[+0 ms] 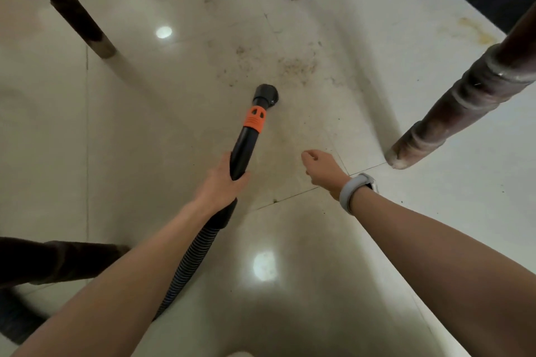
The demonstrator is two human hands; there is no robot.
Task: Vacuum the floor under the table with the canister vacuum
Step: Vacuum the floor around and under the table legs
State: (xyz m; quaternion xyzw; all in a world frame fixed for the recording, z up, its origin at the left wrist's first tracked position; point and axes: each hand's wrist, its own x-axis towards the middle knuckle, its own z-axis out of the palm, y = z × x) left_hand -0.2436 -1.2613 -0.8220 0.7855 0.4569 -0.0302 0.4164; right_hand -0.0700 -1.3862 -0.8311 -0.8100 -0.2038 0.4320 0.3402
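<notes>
Vacuum's black plastic wand with orange collar [251,122] is gripped by the left hand [222,182], nozzle just short of the brown dirt patch [293,66]; right hand [320,172] loosely curled, empty. Mid-sweep, I'd guess; next push forward onto that patch.

Black wand [242,151] with an orange collar [254,116]; black ribbed hose [191,258], perhaps blue-tinged; cream glossy floor [319,284]; brownish dust [295,66]; pale grey wristband [352,190].
</notes>
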